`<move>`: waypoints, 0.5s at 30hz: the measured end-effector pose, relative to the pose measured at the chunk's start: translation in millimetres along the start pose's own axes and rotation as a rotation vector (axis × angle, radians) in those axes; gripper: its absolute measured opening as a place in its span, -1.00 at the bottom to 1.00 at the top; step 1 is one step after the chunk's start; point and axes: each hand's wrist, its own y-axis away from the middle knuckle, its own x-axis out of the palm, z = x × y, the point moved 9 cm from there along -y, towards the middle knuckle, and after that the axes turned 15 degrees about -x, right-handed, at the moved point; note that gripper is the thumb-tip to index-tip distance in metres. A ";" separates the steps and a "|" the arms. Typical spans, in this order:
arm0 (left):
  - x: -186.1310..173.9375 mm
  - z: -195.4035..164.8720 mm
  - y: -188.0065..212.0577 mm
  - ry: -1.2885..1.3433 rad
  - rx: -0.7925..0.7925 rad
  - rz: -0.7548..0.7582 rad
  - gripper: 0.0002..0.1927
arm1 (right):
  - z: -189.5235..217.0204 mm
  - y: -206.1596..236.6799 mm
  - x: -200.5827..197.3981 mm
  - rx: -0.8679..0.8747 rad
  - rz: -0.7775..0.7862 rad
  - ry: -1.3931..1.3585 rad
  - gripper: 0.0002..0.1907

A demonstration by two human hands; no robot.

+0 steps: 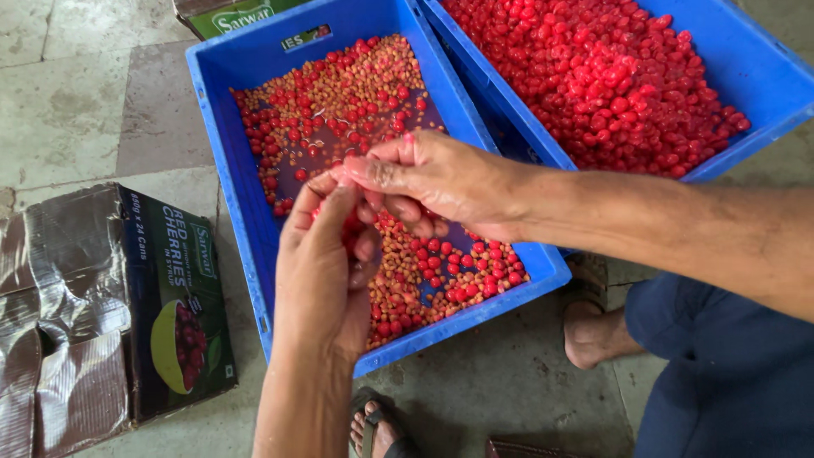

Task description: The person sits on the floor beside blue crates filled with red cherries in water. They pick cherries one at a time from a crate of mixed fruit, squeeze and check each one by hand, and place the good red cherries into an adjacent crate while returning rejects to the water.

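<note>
Left hand (326, 263) cupping red cherries (349, 227) over blue crate (246, 212), catching drops; right hand (424, 182) pinching one, fingers narrow.

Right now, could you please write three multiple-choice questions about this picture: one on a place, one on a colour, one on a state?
1. Where is the cardboard box?
A. left of the crates
B. inside a crate
C. on a shelf

2. What colour are the two crates?
A. green
B. blue
C. white

3. How full is the right crate against the left one?
A. emptier
B. equal
C. fuller

Answers: 1 A, it lies on the floor at the left. 2 B, both walls are blue. 3 C, red fruit is heaped there, while the left crate's bottom shows through.
</note>
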 end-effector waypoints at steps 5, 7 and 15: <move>-5.6 -0.6 -1.0 -0.053 0.008 -0.050 -0.91 | -0.5 3.6 0.3 -0.027 -0.051 -0.117 -0.63; -4.5 -1.0 2.2 -0.053 -0.002 -0.062 -0.90 | -1.0 4.7 0.2 -0.037 -0.071 -0.139 -0.65; -3.8 0.3 4.0 -0.118 0.015 -0.113 -0.89 | 1.9 4.1 -1.3 0.010 -0.110 -0.146 -0.69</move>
